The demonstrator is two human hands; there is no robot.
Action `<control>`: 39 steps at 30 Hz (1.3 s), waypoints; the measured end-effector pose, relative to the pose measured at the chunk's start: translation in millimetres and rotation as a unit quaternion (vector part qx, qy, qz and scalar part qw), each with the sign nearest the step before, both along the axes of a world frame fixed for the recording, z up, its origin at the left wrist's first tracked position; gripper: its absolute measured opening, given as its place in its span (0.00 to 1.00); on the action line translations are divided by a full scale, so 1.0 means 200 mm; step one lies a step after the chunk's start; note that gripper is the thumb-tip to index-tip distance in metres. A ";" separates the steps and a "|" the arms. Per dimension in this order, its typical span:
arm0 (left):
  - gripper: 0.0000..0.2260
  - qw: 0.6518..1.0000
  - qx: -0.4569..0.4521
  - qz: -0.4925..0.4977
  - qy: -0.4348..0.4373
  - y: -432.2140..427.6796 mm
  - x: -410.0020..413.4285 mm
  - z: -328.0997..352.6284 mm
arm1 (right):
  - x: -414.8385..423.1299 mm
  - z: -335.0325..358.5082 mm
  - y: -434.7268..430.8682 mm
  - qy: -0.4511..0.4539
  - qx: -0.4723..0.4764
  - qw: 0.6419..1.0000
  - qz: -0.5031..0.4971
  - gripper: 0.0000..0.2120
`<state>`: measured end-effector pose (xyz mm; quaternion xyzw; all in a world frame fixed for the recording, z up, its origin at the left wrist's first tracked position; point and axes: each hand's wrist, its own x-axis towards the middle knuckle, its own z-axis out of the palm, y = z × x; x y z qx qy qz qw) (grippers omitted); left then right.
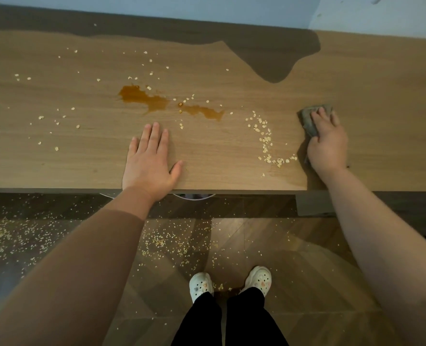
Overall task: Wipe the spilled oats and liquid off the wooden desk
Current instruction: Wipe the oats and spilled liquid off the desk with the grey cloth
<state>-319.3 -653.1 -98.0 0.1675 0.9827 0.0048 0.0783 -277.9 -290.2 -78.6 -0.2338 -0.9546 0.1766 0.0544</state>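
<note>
Grey and soft-looking, the cloth [307, 121] lies on the right part of the wooden desk [57, 166], pinned under the right hand [328, 143]. That hand's fingers lie spread and fairly straight on top, pressing down rather than curling round the cloth, and a corner of it shows on the far-left side of them. The left hand [149, 161] rests palm-down by the near edge, about mid-desk. Its fingers are straight and close together and hold nothing, so it looks like a brace.

Just left of the cloth, a curved band of oats [265, 143] runs from far to near. Further left sits the brown liquid [142, 97], a thin puddle in two lobes. Loose flakes lie around it and over the left half of the desk. More flakes lie on the floor [164, 242] below.

The cloth is probably light and limp, so it should bunch or skid unless a flat palm holds it over most of its area. The dry flakes are likely light and prone to scatter, so a slow sweep that keeps them ahead of the cloth's edge would suit. The liquid will probably smear on the smooth surface and make flakes stick. Blotting it before dragging seems wiser, and the cloth should turn heavier and grippier once wet.
</note>
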 end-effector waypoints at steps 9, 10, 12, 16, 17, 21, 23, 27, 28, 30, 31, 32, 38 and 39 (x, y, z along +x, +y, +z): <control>0.35 1.000 -0.011 0.004 0.004 0.00 0.01 0.01 | 0.08 -0.05 -0.53 -0.060 0.058 0.993 0.087 0.31; 0.35 1.000 -0.009 0.003 0.003 0.00 0.01 0.01 | 0.10 -0.04 -0.47 -0.066 0.061 0.991 0.098 0.31; 0.35 1.000 -0.006 0.002 0.000 0.00 0.01 0.01 | 0.16 -0.03 -0.33 -0.069 0.066 0.994 0.057 0.30; 0.35 1.000 -0.008 0.001 0.003 0.00 0.01 0.01 | 0.20 -0.04 -0.32 -0.078 0.076 0.987 -0.121 0.30; 0.35 1.000 -0.009 0.001 0.004 0.00 0.00 0.01 | 0.17 -0.05 -0.39 -0.084 0.077 0.983 -0.143 0.31; 0.35 1.000 -0.007 0.002 0.003 0.00 0.00 0.01 | 0.11 -0.07 -0.62 -0.083 0.069 0.992 -0.070 0.34; 0.35 1.000 -0.005 0.002 0.004 0.00 0.00 0.00 | 0.11 -0.06 -0.58 -0.090 0.079 0.992 -0.042 0.33; 0.35 1.000 -0.006 0.004 0.005 0.00 0.00 0.00 | 0.02 -0.05 -0.36 -0.068 0.069 0.995 -0.037 0.30; 0.35 1.000 -0.006 0.003 0.006 0.00 0.00 0.00 | -0.04 -0.04 -0.32 -0.061 0.061 0.996 -0.022 0.30; 0.35 1.000 -0.004 0.002 0.006 0.00 0.00 -0.01 | -0.17 -0.03 -0.27 -0.051 0.049 0.997 0.028 0.29; 0.35 1.000 -0.001 0.002 0.007 0.00 0.00 -0.01 | -0.23 -0.03 -0.25 -0.048 0.042 0.996 0.063 0.29; 0.35 1.000 0.001 0.002 0.008 0.00 0.00 -0.01 | -0.29 -0.03 -0.25 -0.044 0.032 0.994 0.099 0.29; 0.34 1.000 0.001 -0.002 0.009 -0.01 0.00 -0.01 | -0.33 -0.02 -0.32 -0.019 -0.009 0.960 0.278 0.30; 0.34 1.000 0.000 -0.003 0.009 -0.01 0.00 -0.01 | -0.29 -0.02 -0.34 -0.020 -0.011 0.953 0.303 0.30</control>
